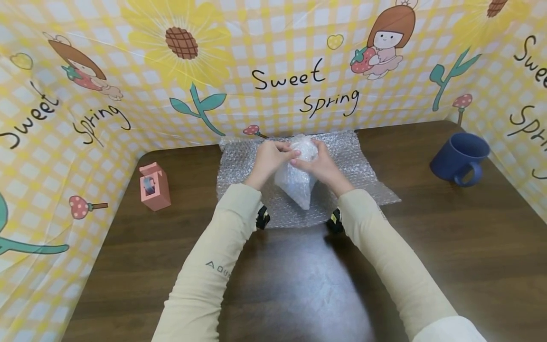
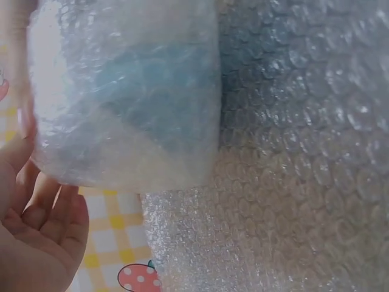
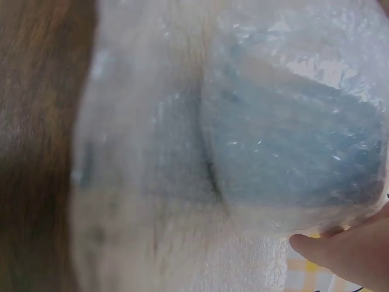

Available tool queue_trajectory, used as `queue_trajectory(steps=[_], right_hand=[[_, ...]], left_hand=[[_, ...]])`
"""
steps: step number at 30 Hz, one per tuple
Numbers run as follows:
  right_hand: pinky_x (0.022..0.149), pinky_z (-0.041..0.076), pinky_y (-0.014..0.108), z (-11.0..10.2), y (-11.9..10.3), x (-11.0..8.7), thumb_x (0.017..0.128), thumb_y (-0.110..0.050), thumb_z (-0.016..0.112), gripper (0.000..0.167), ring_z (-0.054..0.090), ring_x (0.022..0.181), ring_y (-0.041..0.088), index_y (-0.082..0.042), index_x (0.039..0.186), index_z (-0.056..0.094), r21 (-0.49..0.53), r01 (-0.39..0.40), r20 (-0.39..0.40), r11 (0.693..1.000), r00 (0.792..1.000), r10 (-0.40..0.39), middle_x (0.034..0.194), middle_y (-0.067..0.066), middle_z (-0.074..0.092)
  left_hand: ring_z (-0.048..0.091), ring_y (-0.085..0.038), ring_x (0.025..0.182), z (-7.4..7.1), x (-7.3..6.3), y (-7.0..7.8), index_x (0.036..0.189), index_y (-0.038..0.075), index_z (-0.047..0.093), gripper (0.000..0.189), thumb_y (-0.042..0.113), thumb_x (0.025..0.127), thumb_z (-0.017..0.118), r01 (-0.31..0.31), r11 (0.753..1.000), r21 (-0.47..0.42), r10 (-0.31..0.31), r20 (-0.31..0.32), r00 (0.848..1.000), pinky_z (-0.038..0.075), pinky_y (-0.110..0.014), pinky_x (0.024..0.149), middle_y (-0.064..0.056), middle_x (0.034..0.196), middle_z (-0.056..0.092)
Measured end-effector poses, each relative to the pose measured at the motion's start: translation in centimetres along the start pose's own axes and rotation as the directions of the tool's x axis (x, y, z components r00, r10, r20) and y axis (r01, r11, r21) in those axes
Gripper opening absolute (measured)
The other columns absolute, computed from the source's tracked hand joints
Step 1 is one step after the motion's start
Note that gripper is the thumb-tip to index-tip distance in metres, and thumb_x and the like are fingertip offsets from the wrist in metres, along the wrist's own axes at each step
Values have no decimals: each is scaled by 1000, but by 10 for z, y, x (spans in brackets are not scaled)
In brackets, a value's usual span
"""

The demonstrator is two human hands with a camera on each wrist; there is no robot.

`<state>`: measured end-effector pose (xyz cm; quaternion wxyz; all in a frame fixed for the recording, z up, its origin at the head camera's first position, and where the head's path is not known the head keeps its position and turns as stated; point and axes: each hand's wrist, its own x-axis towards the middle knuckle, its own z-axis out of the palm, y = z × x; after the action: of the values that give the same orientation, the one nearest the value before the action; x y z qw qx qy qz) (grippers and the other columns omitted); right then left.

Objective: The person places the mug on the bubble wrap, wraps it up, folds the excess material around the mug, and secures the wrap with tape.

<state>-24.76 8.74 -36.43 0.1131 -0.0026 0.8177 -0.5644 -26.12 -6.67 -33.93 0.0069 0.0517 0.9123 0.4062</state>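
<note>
A bundle (image 1: 295, 178) in bubble wrap stands at the back middle of the table, over a spread sheet of bubble wrap (image 1: 239, 166). Through its layers a pale blue shape shows, clearest in the right wrist view; what it is stays hidden. My left hand (image 1: 272, 159) grips the bundle's rounded top from the left, thumb and fingers at the wrap. From the other side my right hand (image 1: 321, 164) holds the same top, its thumb close to the left thumb. A pointed corner of the wrap juts toward me below both hands.
On the left stands a pink tape dispenser (image 1: 155, 187) with a small roll in it. A dark blue mug (image 1: 459, 159) is at the right, its handle toward me. Behind the brown table (image 1: 299, 280) hangs a yellow checked cloth (image 1: 273, 42).
</note>
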Motion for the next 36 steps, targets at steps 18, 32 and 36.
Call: queue_trajectory(steps=[18, 32, 36], right_hand=[[119, 16, 54, 4, -5, -3, 84, -34, 71, 94, 17, 147, 35, -15, 152, 9, 17, -54, -37, 998, 998, 55, 159, 16, 15], [119, 16, 55, 5, -3, -3, 84, -36, 71, 95, 16, 147, 34, -16, 152, 9, 19, -51, -22, 999, 998, 52, 160, 15, 13], [119, 16, 53, 5, -3, -3, 84, -34, 71, 94, 17, 147, 34, -14, 152, 9, 21, -36, -26, 999, 999, 37, 159, 16, 14]], left_hand=[[62, -28, 103, -72, -17, -55, 121, 7, 64, 35, 31, 97, 55, 134, 991, 7, -122, -373, 920, 51, -42, 84, -13, 119, 65], [37, -41, 132, -182, -84, -155, 146, 2, 28, 76, 55, 94, 40, 537, 842, -53, -488, -501, 715, 33, -54, 109, -23, 148, 32], [42, -46, 123, -190, -99, -162, 142, -12, 25, 89, 59, 91, 42, 604, 796, 23, -559, -352, 750, 40, -55, 100, -33, 143, 34]])
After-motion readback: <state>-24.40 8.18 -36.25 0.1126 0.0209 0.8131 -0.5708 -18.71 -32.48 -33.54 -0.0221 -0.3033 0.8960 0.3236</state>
